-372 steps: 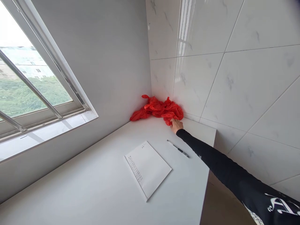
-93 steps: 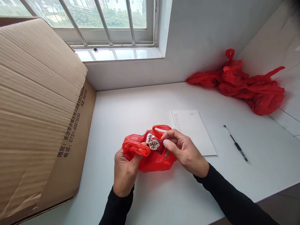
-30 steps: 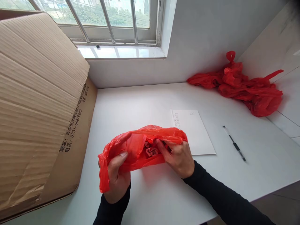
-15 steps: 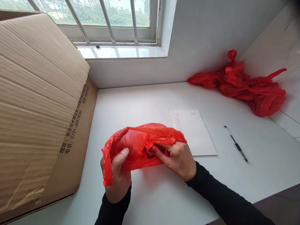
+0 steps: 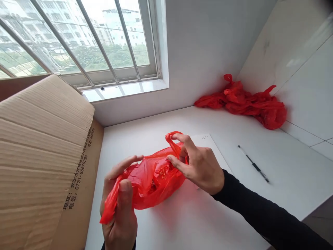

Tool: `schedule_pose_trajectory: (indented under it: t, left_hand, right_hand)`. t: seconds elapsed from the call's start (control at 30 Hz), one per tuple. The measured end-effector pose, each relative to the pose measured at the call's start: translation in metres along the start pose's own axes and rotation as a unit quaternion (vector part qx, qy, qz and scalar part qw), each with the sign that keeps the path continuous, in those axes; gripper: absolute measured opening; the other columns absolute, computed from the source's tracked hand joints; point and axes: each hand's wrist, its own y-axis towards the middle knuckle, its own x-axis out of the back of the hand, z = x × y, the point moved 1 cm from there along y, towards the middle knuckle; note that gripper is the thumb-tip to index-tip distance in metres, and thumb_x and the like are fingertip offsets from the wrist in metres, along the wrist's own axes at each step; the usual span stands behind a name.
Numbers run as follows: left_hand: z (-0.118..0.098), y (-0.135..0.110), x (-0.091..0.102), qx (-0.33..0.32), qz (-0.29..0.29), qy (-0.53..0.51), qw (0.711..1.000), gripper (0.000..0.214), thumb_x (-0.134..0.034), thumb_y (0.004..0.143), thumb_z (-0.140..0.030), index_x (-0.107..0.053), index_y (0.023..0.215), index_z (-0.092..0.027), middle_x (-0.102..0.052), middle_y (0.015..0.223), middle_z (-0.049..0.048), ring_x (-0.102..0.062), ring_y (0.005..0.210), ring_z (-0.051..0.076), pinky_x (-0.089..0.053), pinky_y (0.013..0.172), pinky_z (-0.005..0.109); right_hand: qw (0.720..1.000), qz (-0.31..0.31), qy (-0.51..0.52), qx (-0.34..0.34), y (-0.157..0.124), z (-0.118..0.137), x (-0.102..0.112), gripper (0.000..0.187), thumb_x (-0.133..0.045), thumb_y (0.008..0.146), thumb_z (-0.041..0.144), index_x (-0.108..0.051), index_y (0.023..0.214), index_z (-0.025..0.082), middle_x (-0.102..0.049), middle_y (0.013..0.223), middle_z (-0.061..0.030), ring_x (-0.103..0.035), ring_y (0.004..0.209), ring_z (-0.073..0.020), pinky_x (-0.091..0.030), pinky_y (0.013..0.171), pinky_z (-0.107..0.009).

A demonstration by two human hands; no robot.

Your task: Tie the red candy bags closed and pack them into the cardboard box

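Table (image 5: pixel 281 161): box (image 5: pixel 41 152), paper (image 5: pixel 207 140), pen (image 5: pixel 253 164), bags (image 5: pixel 241 100)

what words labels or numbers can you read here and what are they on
"电话: 0731-86679299" on the cardboard box
"地址:" on the same box; characters after it blurred
Smaller print beside those lines: too small
Print inside the red bag: unreadable
Writing on the white paper: too small

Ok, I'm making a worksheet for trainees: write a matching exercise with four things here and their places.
1. Brown corrugated cardboard box
2. Black-and-clear pen
3. Crumpled red plastic heap
4. Open red plastic bag

A. Held in left hand and right hand
B. Far corner
C. Left side of picture
D. Lying just right of white paper

Pairs: 1C; 2D; 3B; 4A
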Motion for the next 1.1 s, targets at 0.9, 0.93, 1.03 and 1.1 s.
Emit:
schedule_pose_trajectory:
  t: [0.9, 0.93, 1.03, 1.1]
  left_hand:
    - [-0.033, 0.045, -0.020, 0.148, 0.190, -0.042, 0.970, 0.032, -0.052, 0.097, -0.051, -0.068, 0.096, -0.024, -0.048, 0.056, -0.0016, -0.048, 0.051, 0.013, -0.045, 0.051, 0.024]
    - [-0.034, 0.043, -0.020, 0.139, 0.204, -0.020, 0.969, 0.031, -0.054, 0.096, -0.051, -0.069, 0.103, -0.025, -0.048, 0.054, -0.0023, -0.046, 0.048, 0.013, -0.044, 0.048, 0.024]
    - [-0.038, 0.033, -0.022, 0.129, 0.229, 0.021, 0.965, 0.037, -0.068, 0.087, -0.042, -0.067, 0.121, -0.028, -0.059, 0.064, 0.0004, -0.054, 0.054, 0.017, -0.053, 0.053, 0.028]
    - [-0.042, 0.026, -0.024, 0.099, 0.249, 0.049, 0.962, 0.052, -0.078, 0.075, -0.028, -0.067, 0.126, -0.031, -0.068, 0.083, 0.0052, -0.066, 0.072, 0.023, -0.060, 0.067, 0.033]
  right_hand:
    - [0.964, -0.052, 0.234, 0.118, 0.024, 0.023, 0.081, 0.018, -0.063, 0.096, 0.018, -0.067, 0.111, 0.028, -0.071, 0.094, 0.0026, -0.065, 0.078, -0.0122, -0.055, 0.071, -0.026]
    - [0.957, -0.041, 0.253, 0.134, 0.021, 0.026, 0.082, 0.020, -0.064, 0.096, 0.018, -0.066, 0.112, 0.028, -0.072, 0.093, 0.0028, -0.065, 0.077, -0.0120, -0.056, 0.071, -0.026]
    - [0.940, 0.000, 0.289, 0.184, 0.019, 0.036, 0.078, 0.016, -0.068, 0.094, 0.019, -0.064, 0.108, 0.027, -0.072, 0.087, 0.0043, -0.066, 0.076, -0.0115, -0.058, 0.075, -0.026]
    - [0.937, 0.005, 0.276, 0.214, 0.021, 0.041, 0.073, 0.013, -0.068, 0.094, 0.017, -0.065, 0.102, 0.026, -0.072, 0.086, 0.0036, -0.065, 0.080, -0.0115, -0.058, 0.080, -0.026]
